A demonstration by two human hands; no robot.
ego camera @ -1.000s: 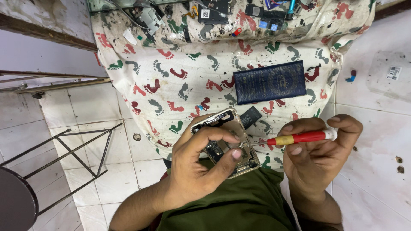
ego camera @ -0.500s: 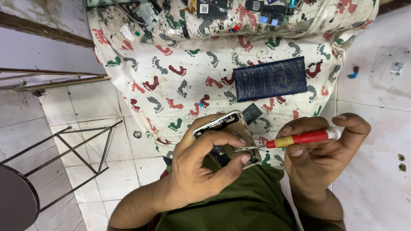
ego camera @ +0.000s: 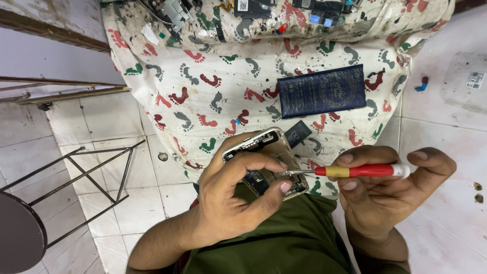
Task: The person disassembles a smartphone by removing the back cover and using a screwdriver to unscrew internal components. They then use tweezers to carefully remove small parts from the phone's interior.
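Grey metal stool frame [ego camera: 76, 177] far left on tiled floor. Our left hand [ego camera: 231, 203] curled round opened phone [ego camera: 266, 162], thumb and fingers clamping its edges, above lap. Our right hand [ego camera: 385, 195] pinches red screwdriver [ego camera: 362, 170], tip inside phone. We judge: keep phone steady, tip square in screw, light pressure. Dark blue booklet [ego camera: 322, 91] beyond, on footprint cloth [ego camera: 203, 66].

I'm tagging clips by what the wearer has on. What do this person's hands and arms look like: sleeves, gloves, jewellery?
Both the left hand and the right hand are bare: no gloves, rings or watch show. The forearms are uncovered, with no sleeve reaching them. The fingernails are short. An olive-green garment covers the lap below.
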